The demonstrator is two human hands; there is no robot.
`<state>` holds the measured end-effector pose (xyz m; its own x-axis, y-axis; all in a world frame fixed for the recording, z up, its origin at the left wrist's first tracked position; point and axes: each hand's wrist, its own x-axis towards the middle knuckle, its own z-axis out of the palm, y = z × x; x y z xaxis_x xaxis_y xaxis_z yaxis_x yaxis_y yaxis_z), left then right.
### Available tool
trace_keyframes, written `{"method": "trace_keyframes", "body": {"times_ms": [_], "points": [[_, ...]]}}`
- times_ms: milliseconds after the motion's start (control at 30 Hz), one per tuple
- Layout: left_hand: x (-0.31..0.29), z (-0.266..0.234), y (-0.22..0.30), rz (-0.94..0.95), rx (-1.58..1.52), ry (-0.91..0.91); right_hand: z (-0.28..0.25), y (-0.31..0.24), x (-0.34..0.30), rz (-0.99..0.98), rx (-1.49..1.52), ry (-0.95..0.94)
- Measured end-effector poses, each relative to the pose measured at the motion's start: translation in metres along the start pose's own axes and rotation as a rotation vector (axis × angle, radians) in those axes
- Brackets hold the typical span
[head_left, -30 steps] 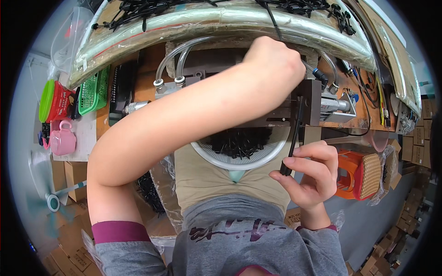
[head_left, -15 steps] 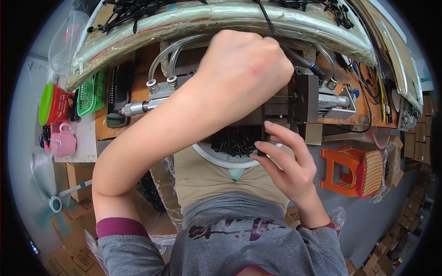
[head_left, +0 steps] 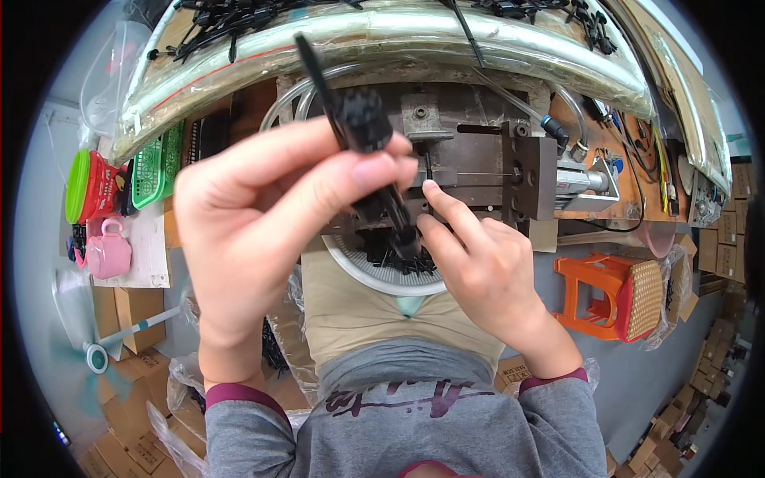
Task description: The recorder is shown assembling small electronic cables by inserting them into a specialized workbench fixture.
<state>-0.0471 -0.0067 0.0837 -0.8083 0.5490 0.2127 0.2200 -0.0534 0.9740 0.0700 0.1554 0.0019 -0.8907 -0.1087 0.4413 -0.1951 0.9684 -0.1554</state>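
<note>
My left hand [head_left: 247,215], raised in front of the bench, pinches a black plastic part [head_left: 362,119] between thumb and fingers. This part has a long thin stem and a ribbed round knob; motion blurs it. My right hand [head_left: 490,259] is at the front of a dark metal fixture [head_left: 478,147]. Its index finger is stretched out and touches the end of a small black rod [head_left: 429,165] in the fixture, with the thumb apart below. Between my hands, a pale round basket [head_left: 374,280] on my lap holds many small black pieces [head_left: 381,256], partly hidden by the held part.
A plastic-wrapped shelf edge [head_left: 382,36] crosses behind the fixture, with black parts [head_left: 239,20] lying on it. An air cylinder [head_left: 575,179] with clear hoses sits at the right. Green basket [head_left: 155,171] and pink cup [head_left: 109,251] stand left; an orange stool [head_left: 590,295] stands right.
My left hand has come back from over the fixture toward me and now shows the black part. My right hand has moved up to the fixture, its index finger extending.
</note>
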Motion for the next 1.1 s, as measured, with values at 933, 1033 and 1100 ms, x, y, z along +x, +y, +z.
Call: {"method": "trace_keyframes", "body": {"times_ms": [933,1033,1100], "points": [[-0.034,-0.011,-0.028,0.52,0.569,0.042,-0.018,-0.003,-0.015,0.115,0.441,0.009],[-0.033,-0.015,-0.025,0.307,0.328,0.061,-0.004,0.005,-0.011,0.003,0.177,-0.022],[-0.033,-0.009,-0.025,0.131,0.121,0.098,-0.007,0.002,-0.002,0.017,0.096,-0.063]]}}
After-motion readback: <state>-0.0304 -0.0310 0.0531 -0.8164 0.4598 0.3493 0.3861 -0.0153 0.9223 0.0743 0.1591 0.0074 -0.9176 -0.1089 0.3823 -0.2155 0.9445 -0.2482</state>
